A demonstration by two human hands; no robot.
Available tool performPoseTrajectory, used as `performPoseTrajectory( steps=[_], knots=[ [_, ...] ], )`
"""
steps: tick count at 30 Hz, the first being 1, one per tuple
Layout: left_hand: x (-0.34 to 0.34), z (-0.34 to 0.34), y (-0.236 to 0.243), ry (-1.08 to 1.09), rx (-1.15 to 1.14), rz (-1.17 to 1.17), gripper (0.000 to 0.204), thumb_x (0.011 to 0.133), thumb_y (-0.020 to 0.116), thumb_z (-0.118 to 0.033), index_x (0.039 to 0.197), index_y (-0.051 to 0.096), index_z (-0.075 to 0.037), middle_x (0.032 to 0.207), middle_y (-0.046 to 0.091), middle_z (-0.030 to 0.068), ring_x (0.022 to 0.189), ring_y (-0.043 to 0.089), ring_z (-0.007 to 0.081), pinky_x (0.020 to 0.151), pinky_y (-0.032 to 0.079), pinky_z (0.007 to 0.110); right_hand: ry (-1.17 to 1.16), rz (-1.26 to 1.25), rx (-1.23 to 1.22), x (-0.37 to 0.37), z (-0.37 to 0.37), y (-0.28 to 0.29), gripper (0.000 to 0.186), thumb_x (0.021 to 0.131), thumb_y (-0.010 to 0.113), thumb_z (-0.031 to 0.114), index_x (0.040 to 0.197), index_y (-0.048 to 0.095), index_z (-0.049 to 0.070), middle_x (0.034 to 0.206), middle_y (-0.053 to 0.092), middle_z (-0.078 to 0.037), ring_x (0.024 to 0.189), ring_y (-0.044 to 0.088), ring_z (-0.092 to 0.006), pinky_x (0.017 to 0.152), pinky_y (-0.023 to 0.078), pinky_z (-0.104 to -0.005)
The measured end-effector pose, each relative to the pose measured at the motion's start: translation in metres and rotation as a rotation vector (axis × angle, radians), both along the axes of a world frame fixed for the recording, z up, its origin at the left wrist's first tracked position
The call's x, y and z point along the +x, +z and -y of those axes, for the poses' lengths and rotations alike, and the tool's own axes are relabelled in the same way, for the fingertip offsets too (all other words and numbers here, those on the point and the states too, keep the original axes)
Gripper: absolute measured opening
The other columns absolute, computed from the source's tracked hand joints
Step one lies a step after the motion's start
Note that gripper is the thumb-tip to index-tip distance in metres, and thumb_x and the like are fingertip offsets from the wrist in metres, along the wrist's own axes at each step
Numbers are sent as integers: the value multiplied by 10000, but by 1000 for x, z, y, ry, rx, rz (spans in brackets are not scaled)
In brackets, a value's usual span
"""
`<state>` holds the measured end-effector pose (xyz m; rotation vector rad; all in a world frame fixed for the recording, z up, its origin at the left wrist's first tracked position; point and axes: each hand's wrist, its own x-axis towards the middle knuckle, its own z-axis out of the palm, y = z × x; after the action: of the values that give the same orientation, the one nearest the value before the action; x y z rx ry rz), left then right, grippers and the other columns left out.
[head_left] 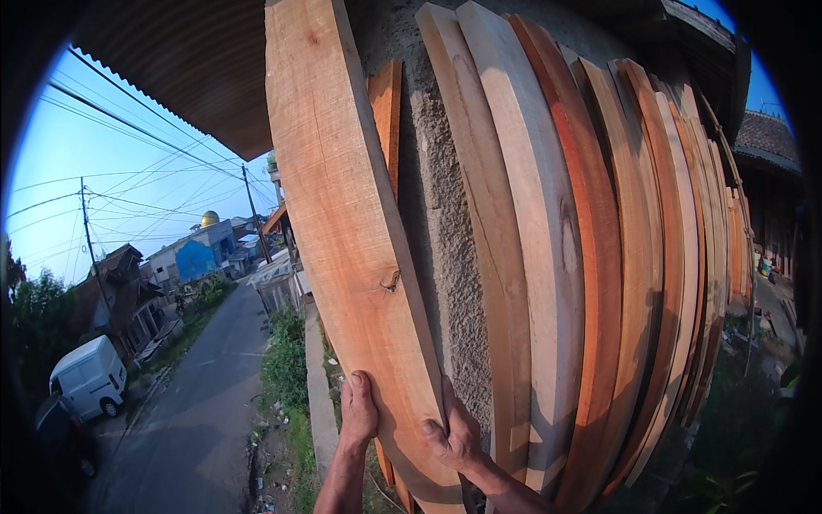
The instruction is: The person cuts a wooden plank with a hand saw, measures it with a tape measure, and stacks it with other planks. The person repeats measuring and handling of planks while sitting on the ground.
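A long, wide reddish-tan plank (347, 214) with a dark knot stands upright in front of me, filling the middle of the view. My left hand (358, 407) grips its left edge low down, thumb on the face and fingers behind. Slightly lower, my right hand (454, 433) grips the right edge, its thumb across the face. A narrower orange board (385, 94) is partly hidden behind the plank. To the right, several long boards (514, 214) in pale and reddish tones stand in a row against a rough concrete wall (449, 300).
A paved road (193, 411) runs at the left past a white van (86, 377), a dark vehicle (68, 437), houses and overhead wires. Weeds (287, 360) and a concrete edge (321, 394) border the wall. A corrugated roof (171, 77) hangs overhead at the upper left.
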<state>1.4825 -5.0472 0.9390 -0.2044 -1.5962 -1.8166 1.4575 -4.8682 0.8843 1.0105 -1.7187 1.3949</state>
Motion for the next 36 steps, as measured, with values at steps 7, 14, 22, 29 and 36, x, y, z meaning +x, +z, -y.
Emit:
performPoseTrajectory(
  steps=[7,14,22,29,36],
  knots=[
    [-53,25,36,118,-176,33,783,1015,442,-659,1351,511,45,1209,643,192,1094,626,264,939,490,388,206,124,-7,-64,22,31,740,1036,556,425,1548,316,-52,1441,488,-329,1319,544,-394,1046,472,-443],
    [-104,10,2,257,-262,116,734,989,521,-610,1319,504,45,1153,654,271,1069,647,375,944,481,463,-109,186,114,-50,3,-15,633,1028,580,289,1539,358,-11,1428,470,-291,1376,452,-428,1107,426,-455],
    [-136,-13,-3,205,-309,112,719,991,529,-594,1314,466,45,1170,635,340,1127,624,477,952,473,518,-139,627,40,-13,-54,-92,679,1013,620,280,1566,330,13,1479,440,-259,1248,601,-313,936,566,-383],
    [-159,-35,6,176,-354,103,706,1008,497,-595,1294,452,49,1160,619,355,1137,609,497,967,462,513,-236,667,49,28,-113,-170,625,1015,628,223,1540,376,-2,1364,533,-256,1119,665,-288,883,583,-332],
    [-169,-51,-1,173,-355,18,723,1039,433,-606,1365,432,39,1257,581,258,1152,580,336,994,448,447,-404,768,42,57,-156,-252,619,1009,644,252,1523,407,3,1270,572,-258,1046,685,-298,884,580,-353]
  ],
)
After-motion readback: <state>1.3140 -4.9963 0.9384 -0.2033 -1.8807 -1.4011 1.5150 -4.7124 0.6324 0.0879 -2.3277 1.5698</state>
